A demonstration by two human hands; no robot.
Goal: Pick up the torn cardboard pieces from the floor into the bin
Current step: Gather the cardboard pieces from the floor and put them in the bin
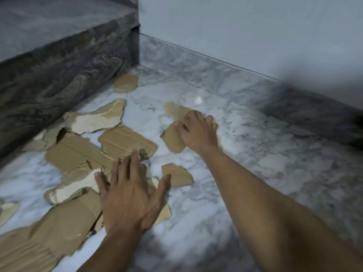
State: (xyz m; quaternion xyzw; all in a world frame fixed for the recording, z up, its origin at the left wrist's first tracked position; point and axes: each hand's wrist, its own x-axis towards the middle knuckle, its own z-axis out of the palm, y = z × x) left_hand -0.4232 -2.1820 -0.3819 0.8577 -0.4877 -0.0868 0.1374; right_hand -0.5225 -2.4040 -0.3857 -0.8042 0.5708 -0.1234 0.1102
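Torn brown cardboard pieces lie scattered over the white marble floor (245,163). My right hand (198,130) reaches far forward and its fingers curl on a cardboard piece (172,140), next to another piece (175,109) just beyond it. My left hand (129,193) is spread flat, fingers apart, over a pile of larger pieces (78,154). A small piece (176,174) lies between my two arms. One more piece (125,83) sits far back by the step. No bin is in view.
A dark marble step (59,75) rises along the left and back. A pale wall (255,36) with a marble skirting (216,75) runs along the right. More cardboard (29,248) covers the floor at the lower left.
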